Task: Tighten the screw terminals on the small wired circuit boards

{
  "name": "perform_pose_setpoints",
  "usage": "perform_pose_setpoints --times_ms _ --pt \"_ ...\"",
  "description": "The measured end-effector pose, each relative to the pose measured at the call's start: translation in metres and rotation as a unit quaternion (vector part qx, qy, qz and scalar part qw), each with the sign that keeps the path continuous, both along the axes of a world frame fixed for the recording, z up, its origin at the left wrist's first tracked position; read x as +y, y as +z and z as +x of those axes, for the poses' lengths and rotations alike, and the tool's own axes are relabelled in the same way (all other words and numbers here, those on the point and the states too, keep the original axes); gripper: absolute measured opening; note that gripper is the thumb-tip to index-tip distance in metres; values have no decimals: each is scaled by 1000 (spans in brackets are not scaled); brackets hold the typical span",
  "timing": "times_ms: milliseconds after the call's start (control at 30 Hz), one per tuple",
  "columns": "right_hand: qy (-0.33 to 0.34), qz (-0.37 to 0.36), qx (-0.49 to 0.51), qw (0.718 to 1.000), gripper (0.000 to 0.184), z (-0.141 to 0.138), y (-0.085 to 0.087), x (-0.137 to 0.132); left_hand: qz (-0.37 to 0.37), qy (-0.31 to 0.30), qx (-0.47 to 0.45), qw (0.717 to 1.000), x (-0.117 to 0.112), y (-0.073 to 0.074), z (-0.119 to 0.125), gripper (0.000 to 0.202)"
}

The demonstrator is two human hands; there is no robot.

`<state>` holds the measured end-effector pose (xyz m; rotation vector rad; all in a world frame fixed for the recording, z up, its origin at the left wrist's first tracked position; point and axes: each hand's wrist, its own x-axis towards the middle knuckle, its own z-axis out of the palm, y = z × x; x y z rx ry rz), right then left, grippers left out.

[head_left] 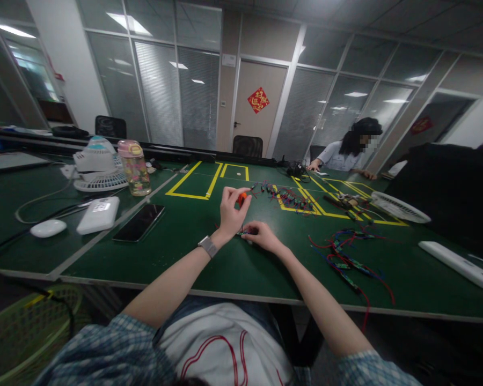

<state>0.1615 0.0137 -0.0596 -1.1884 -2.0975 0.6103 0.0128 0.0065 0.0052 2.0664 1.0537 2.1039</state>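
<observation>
The green surface (104,260) is spreading beneath everything and is giving both forearms a flat support. On its right near side, a tangle of wired boards (342,265) is lying with red and blue leads looping outward, one red lead hanging past the near edge. Farther off, left of that tangle, a row of smaller wired boards (287,199) is stretching beside the yellow tape. On the left, a phone (140,223) is resting flat, well apart from the work. The left hand (232,212) is hovering near the middle, its thumb and fingers curling inward and pinching an orange piece (242,198); this is probably light and rigid, and the sides look like the place for holding it. The right hand (261,236) is resting low, nearer and slightly to the right, its fingers pressing together and seemingly pinching the right end of a small circuit board (240,232), which is lying on the surface just below the left hand. That board is likely weighing very little, stiff but fragile, with soft leads that are probably tugging at weak joints; gripping it by its long edges seems safer than pulling a wire.
</observation>
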Motion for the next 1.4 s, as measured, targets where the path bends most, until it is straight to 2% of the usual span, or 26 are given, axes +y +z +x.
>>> perform_pose_setpoints --times_ms 167,433,500,667,733,967,1167,1400 --pt "-2 -3 0 1000 20 0 0 0 -5 -8 -4 1000 2 -1 0 18" --pt "1 3 -7 1000 19 0 1 0 -39 -90 -19 995 2 -2 -2 29" --pt "-1 2 -8 1000 19 0 2 -1 -25 -80 -9 996 0 -1 -2 26" --pt "-2 -2 -7 1000 18 0 3 -2 13 -5 -4 1000 -1 0 -1 16" --pt "-3 1 -10 1000 18 0 4 -2 13 3 -7 1000 0 0 0 16" --pt "-4 -8 -9 1000 20 -1 4 -2 2 -54 -13 998 -1 1 -2 28" --pt "-6 0 -10 1000 19 -1 5 -3 11 -6 -6 1000 -2 1 0 17" --pt "-6 -6 -8 1000 19 -1 4 -3 -14 -60 -12 998 -1 0 -1 30"
